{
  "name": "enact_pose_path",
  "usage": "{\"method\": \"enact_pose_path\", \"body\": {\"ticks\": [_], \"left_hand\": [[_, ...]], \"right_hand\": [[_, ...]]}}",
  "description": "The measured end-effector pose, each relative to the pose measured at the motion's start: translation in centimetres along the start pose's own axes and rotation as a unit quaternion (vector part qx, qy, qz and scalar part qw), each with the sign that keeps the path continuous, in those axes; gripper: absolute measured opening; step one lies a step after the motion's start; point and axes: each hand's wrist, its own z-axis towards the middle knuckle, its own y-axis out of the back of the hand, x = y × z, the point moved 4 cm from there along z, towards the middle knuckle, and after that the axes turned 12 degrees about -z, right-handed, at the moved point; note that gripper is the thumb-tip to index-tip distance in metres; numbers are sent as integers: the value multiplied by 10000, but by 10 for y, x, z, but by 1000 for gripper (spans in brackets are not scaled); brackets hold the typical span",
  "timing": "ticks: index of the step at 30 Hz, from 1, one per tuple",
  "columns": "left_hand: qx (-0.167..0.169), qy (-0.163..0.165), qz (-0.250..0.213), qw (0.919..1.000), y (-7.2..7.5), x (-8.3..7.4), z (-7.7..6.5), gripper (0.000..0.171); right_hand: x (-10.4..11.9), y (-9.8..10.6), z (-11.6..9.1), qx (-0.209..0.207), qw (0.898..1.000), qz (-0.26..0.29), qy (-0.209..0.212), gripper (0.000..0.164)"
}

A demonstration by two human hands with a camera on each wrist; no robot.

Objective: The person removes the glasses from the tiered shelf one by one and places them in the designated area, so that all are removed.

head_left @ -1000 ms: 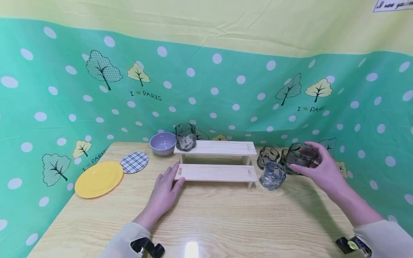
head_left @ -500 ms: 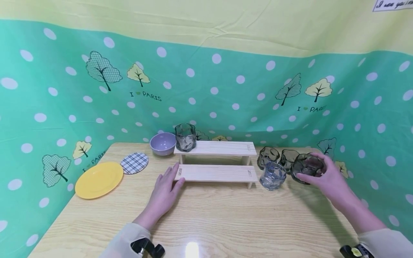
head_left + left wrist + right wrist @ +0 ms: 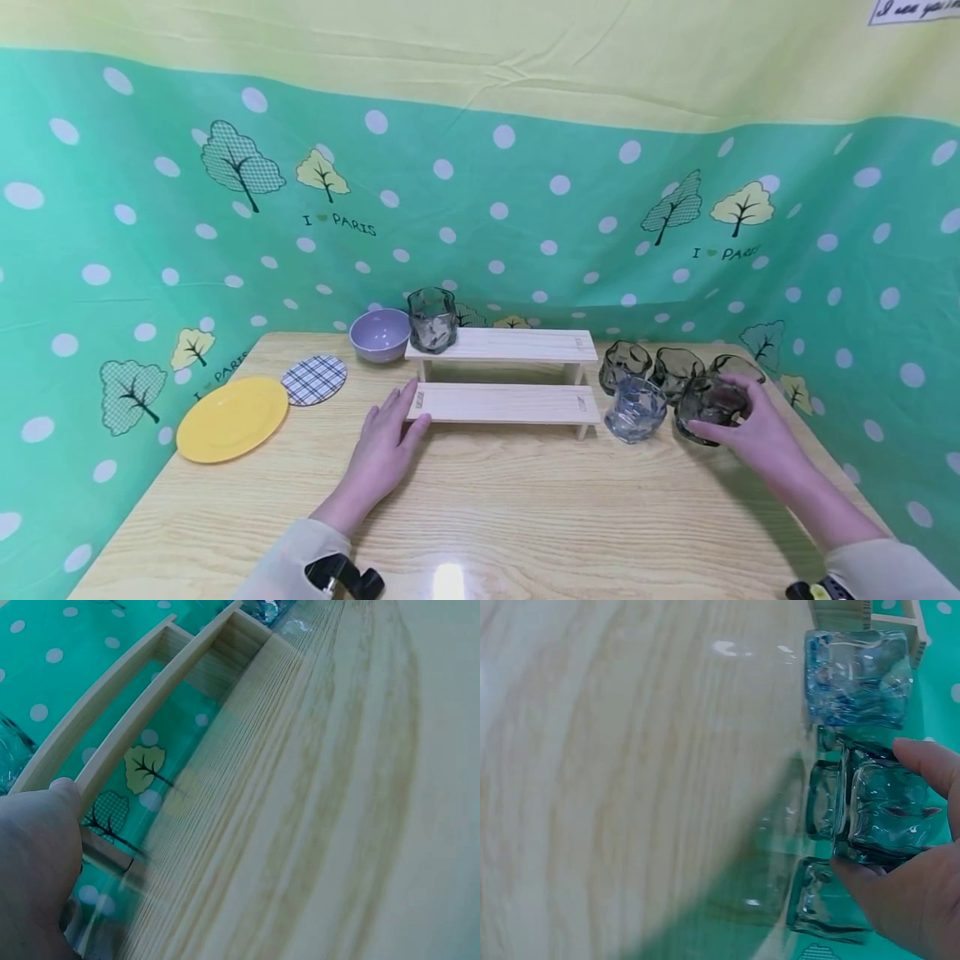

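Observation:
My right hand (image 3: 763, 433) grips a dark grey, wavy-walled drinking glass (image 3: 708, 407) between thumb and fingers, upright at the right of the table. Whether its base touches the tabletop I cannot tell. To its left stands a clear bluish glass (image 3: 636, 410); more grey glasses (image 3: 678, 371) stand close behind. In the right wrist view the held glass (image 3: 889, 806) lies between thumb and fingers, near the bluish glass (image 3: 859, 679). My left hand (image 3: 381, 454) rests with extended fingers against the left end of the two-tier wooden rack (image 3: 502, 402). Its thumb side touches the rack (image 3: 142, 727) in the left wrist view.
On the rack's upper tier, at its left end, stands a grey glass (image 3: 432, 321). A purple bowl (image 3: 379, 335), a checked round coaster (image 3: 315, 380) and a yellow plate (image 3: 232, 419) lie to the left. A green patterned cloth (image 3: 480, 208) hangs behind the table.
My right hand has brought the grey glass lower and nearer to me, shifting slightly right, beside the bluish glass. Another grey glass behind it now shows. My left hand has stayed still.

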Motion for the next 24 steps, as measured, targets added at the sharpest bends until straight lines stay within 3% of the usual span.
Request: {"method": "enact_pose_path", "body": {"ticks": [14,24], "left_hand": [[-1,-23,7,10000,0,-2,0,69],[-20,-26,-28,10000,0,0,0,70]], "right_hand": [[-9,-21,2,123,9997,193,-76,122],[-9,-27,3,133,9998,-107,30,123]]}}
